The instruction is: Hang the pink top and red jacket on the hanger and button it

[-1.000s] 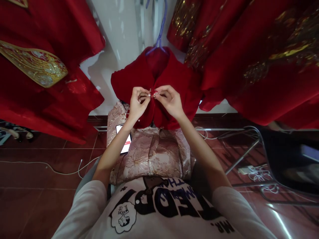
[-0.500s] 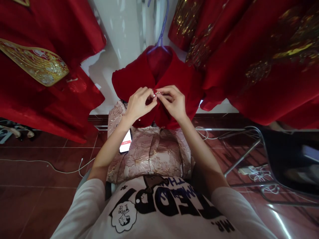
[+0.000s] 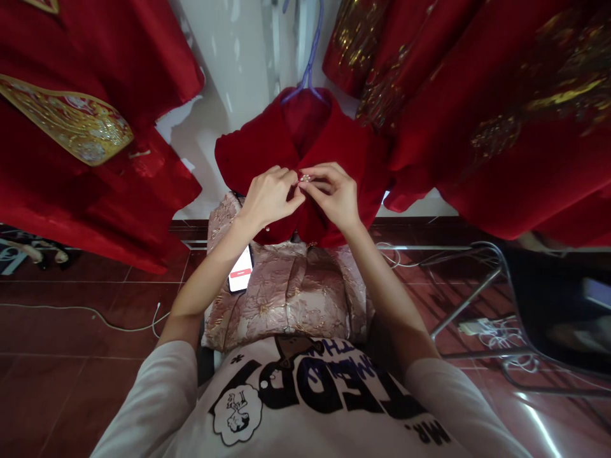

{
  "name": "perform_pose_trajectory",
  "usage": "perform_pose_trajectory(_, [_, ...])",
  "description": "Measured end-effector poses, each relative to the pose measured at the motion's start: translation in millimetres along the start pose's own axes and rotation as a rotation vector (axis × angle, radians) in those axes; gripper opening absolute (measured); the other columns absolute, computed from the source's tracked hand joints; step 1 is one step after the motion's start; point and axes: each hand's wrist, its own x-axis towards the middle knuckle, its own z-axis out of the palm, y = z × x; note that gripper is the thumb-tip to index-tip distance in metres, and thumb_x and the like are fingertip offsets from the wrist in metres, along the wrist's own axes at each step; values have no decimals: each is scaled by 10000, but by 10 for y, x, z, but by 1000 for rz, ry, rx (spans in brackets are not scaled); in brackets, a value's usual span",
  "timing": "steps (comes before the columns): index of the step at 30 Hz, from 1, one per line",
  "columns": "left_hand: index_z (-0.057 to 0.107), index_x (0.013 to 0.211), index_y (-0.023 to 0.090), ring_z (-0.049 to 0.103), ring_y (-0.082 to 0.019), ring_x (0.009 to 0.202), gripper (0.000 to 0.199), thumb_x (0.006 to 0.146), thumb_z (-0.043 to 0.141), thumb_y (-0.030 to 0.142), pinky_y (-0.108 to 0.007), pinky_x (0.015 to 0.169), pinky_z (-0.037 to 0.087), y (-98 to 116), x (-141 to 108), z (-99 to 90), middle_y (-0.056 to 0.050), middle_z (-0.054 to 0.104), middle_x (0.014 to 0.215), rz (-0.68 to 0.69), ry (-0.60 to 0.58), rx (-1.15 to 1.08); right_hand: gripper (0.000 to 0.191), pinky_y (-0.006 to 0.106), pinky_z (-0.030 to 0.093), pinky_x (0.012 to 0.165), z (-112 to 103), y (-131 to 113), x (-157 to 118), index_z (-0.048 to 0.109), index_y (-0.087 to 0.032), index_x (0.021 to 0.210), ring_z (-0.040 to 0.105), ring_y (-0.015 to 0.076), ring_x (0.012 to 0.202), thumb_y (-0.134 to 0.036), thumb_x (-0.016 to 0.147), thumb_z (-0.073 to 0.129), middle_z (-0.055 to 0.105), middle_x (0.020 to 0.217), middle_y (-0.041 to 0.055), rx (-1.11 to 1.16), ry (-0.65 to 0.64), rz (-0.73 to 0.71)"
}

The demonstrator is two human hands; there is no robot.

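At the front opening of the red jacket [image 3: 252, 149]: pearl-beaded trim [image 3: 305, 179], small, between the two hands, just below where the lapels meet.
Right hand [image 3: 335, 196]: thumb and index finger pinch the trim from the right; other fingers curl behind.
Left hand [image 3: 272, 198]: back turned to view, thumb pointing toward the trim; fingertips partly hidden, cannot tell whether they grip it or only touch.
Purple hanger [image 3: 310, 69]: holds the jacket upright in front of a pale wall [image 3: 248, 57].
Pink brocade cloth [image 3: 296, 299]: spread over the lap, below the jacket hem.
Phone [image 3: 241, 272]: on the brocade, screen lit, upper part behind the left forearm.
Left side: red garment with gold embroidery [image 3: 90, 130], hanging.
Right side: more red garments [image 3: 458, 165], gold-decorated, beside the jacket.
Dark chair [image 3: 529, 280]: metal legs, far right, white cables [image 3: 494, 337] beneath on the tiled floor [image 3: 124, 302].
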Motion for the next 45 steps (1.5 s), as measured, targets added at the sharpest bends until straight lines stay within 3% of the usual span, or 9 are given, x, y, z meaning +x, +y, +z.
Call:
perform_pose_trajectory(4, [665, 860, 187, 686, -286, 909, 73, 902, 608, 206, -427, 836, 557, 2, 45, 8, -71, 673, 800, 25, -38, -27, 414, 463, 649, 1017, -13, -9, 10, 792, -275, 1050, 701, 233, 1081, -620, 823, 803, 683, 1132, 56, 29, 25, 16])
perform_pose_trajectory(9, [654, 835, 206, 683, -254, 870, 83, 908, 617, 211, -405, 834, 546, -41, 58, 70, -50, 679, 805, 24, 0, -66, 451, 484, 644, 1030, -51, -29, 35, 796, -278, 1052, 681, 255, 1157, -654, 803, 805, 701, 1154, 62, 30, 11, 53])
perform_pose_trajectory(19, [672, 918, 172, 676, -218, 873, 75, 914, 609, 214, -338, 807, 521, -38, 54, 49, -50, 682, 863, 10, -18, -48, 419, 482, 634, 1031, -75, 42, 32, 797, -245, 1103, 683, 251, 1158, -570, 838, 804, 696, 1171, 76, 78, -27, 20])
perform_pose_trajectory(36, [708, 929, 151, 650, -201, 829, 159, 958, 554, 178, -307, 767, 496, -199, 207, -93, -52, 660, 849, 262, -150, 39, 440, 460, 627, 1041, -38, 104, 35, 782, -259, 1151, 670, 241, 1182, -595, 868, 769, 695, 1191, 69, 34, -21, 18])
perform_pose_trajectory(45, [724, 1011, 156, 661, -203, 871, 194, 960, 538, 153, -302, 796, 510, -291, 268, -29, -53, 670, 881, 280, -195, 40, 329, 442, 634, 1010, -27, 157, 65, 753, -235, 1113, 673, 226, 1149, -476, 889, 738, 673, 1194, 68, 33, -29, -4])
